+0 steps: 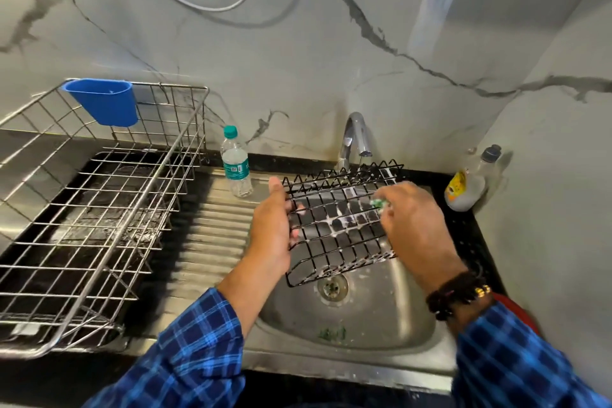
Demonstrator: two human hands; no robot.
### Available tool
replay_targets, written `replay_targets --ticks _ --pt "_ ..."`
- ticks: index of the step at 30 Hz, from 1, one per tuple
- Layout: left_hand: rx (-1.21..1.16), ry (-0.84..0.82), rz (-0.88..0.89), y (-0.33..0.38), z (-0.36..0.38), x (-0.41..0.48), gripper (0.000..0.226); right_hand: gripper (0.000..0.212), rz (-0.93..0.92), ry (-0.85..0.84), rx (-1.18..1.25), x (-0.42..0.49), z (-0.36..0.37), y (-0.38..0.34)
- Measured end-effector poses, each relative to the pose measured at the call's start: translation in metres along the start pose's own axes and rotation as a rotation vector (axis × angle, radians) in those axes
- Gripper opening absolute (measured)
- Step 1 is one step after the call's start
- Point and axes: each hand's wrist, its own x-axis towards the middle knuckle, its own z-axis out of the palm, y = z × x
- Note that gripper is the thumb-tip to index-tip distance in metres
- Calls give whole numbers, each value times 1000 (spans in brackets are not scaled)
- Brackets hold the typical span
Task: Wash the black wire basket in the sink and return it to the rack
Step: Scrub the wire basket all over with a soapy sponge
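The black wire basket (341,222) is held tilted above the sink (381,315), just in front of the tap (356,137) and over the drain (332,286). White suds cling to several of its wires. The left hand (270,228) grips the basket's left edge, its fingers (294,232) curled through the mesh and the thumb raised along the rim. The right hand (414,225) lies over the basket's right part, its fingers clenched on a small green scrubber (379,204) pressed to the wires. A dark beaded bracelet (458,291) sits on the right wrist, and both arms wear blue checked sleeves (195,351).

Left of the sink, across the ribbed draining board (215,228), stands the steel wire rack (99,202), with a blue plastic cup (104,101) hooked on its back rail. A clear water bottle (235,162) with a green cap stands upright between the rack and the tap. Right of the sink, in the desk's back corner, stands a soap bottle (467,182) with a yellow label.
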Motion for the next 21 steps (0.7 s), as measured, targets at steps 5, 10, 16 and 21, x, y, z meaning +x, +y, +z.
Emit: replay_targets --ticks 5,10,16,21 --pt "-5 10 59 2 7 -6 35 12 67 -96 223 -15 -8 -37" --pt "-143 -27 -4 4 8 -5 49 17 -271 -122 276 -40 -8 -75" --pt "-94 38 -100 13 1 -14 50 18 41 32 177 -22 -27 -5" --pt "-129 -1 -113 15 6 -19 52 13 -269 -77 198 -50 -9 -78"
